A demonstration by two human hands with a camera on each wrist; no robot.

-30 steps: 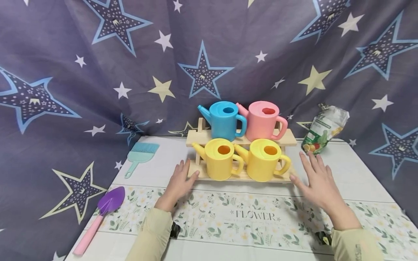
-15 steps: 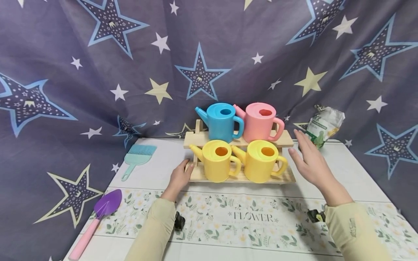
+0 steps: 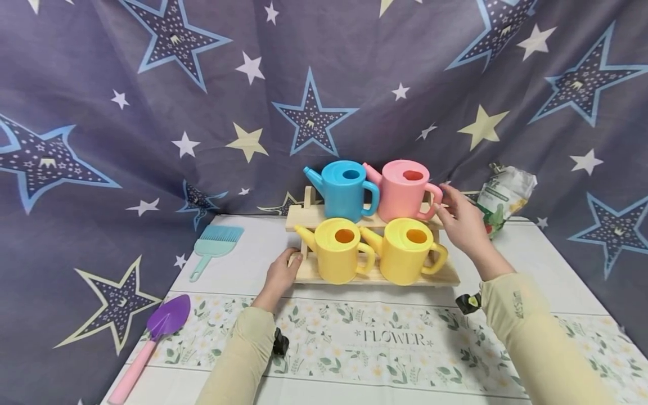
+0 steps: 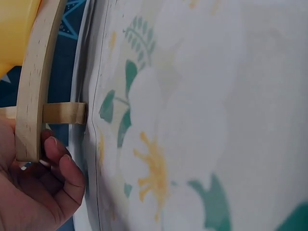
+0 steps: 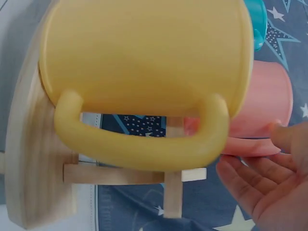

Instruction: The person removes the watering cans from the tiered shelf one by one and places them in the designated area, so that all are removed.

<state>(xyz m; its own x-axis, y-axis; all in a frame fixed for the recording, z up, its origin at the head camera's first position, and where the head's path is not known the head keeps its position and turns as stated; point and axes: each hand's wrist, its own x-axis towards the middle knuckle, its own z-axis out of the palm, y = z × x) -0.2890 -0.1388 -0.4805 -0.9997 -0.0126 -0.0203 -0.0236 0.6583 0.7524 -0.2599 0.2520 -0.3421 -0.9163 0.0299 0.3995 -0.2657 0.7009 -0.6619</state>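
Observation:
A wooden two-step stand [image 3: 316, 215] holds a blue watering can [image 3: 344, 191] and a pink watering can [image 3: 402, 191] on its upper shelf. Two yellow ones, the left yellow watering can [image 3: 336, 256] and the right yellow watering can [image 3: 405, 253], sit on the lower shelf. My left hand [image 3: 283, 273] grips the lower shelf's left end; the left wrist view shows its fingers curled under the wooden board [image 4: 31, 110]. My right hand [image 3: 466, 225] pinches the pink can's handle [image 5: 248, 147], thumb on one side and fingers on the other.
A purple trowel [image 3: 169, 315] with a pink handle and a teal brush [image 3: 219, 242] lie at the table's left. A white printed bag [image 3: 506, 197] stands at the back right. Behind the table [image 3: 354, 388] hangs a star-patterned curtain [image 3: 212, 101].
My right hand has moved left and away from me to the pink can's handle. My left hand has closed on the lower shelf's end. The cans have stayed in place.

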